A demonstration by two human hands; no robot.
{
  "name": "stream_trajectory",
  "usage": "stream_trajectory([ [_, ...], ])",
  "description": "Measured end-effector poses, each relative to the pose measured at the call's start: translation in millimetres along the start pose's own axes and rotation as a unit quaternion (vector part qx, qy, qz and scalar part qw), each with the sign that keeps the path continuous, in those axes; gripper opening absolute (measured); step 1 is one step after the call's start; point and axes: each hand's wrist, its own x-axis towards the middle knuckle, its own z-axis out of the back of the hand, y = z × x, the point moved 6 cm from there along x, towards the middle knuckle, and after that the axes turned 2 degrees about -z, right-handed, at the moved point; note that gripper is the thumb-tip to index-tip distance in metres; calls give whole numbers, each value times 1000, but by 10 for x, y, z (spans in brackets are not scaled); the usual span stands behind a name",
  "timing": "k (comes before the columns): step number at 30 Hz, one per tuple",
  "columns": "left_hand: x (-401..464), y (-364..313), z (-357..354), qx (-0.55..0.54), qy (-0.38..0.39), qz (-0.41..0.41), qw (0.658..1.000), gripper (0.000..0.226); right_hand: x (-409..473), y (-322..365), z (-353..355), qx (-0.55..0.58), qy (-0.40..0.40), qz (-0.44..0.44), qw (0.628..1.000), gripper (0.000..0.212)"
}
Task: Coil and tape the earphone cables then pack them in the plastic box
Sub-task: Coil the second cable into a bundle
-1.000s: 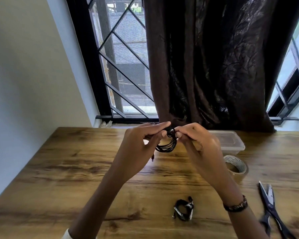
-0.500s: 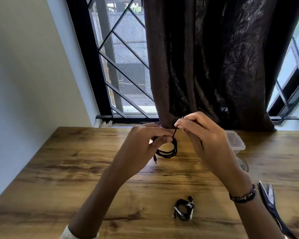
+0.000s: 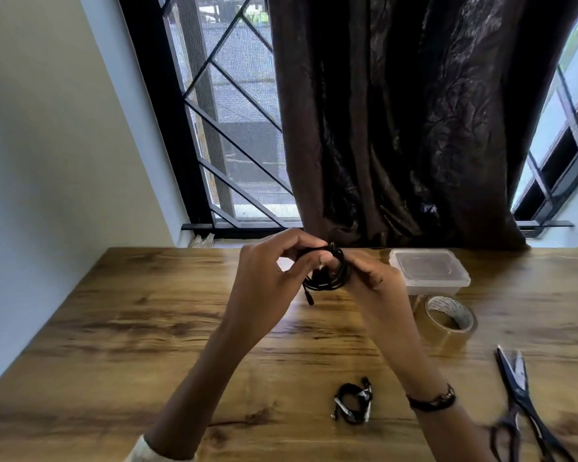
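Observation:
A black earphone cable coil (image 3: 335, 274) hangs in the air above the far middle of the wooden table (image 3: 121, 331). My left hand (image 3: 267, 281) pinches its top left side. My right hand (image 3: 372, 281) holds its right side, fingers behind the loops. A short cable end with a plug dangles below the coil. A second coiled earphone (image 3: 352, 400), wrapped with tape, lies on the table near me. The clear plastic box (image 3: 429, 271) with its lid on stands at the far right. A roll of clear tape (image 3: 449, 316) lies just in front of it.
Black scissors (image 3: 521, 405) lie at the near right of the table. A dark curtain (image 3: 397, 121) and a barred window (image 3: 227, 128) rise behind the table's far edge. A white wall runs along the left.
My right hand, which had lifted a cable end above the coil, has come back down onto the coil's right side. The coil is more tightly gathered between both hands.

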Motion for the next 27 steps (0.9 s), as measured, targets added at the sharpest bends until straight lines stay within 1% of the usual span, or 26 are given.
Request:
stream_trajectory([
  [2,9,-21,6,29,7,-17,999,5,-9,-28,36,126,-22,-67,990,26],
  [3,11,-27,8,38,11,-23,999,5,-17,-33,47,165,-30,-94,981,27],
  [5,11,-41,2,49,16,-36,998,5,-40,-41,45,199,-36,-136,970,28],
  [8,8,-73,-16,52,19,-56,997,6,-81,-86,-20,266,-23,-196,944,21],
  [10,1,-87,-20,55,16,-66,996,8,-116,-119,-79,342,-13,-246,907,19],
  [13,-22,-105,-24,70,15,-80,994,10,-174,-141,-145,441,4,-310,843,21],
  [15,-49,-134,-29,90,10,-96,991,11,-200,-127,-189,476,22,-326,816,23],
  [16,-65,-150,-34,101,7,-103,990,12,-209,-123,-206,486,26,-330,809,23],
  [18,-101,-179,-48,118,-1,-112,987,12,-215,-121,-213,485,27,-327,811,23],
  [22,-165,-221,-48,150,-29,-120,981,14,-245,-138,-179,427,28,-333,840,29],
  [27,-201,-252,-77,157,-36,-137,977,21,-271,-74,-124,437,26,-320,840,21],
])
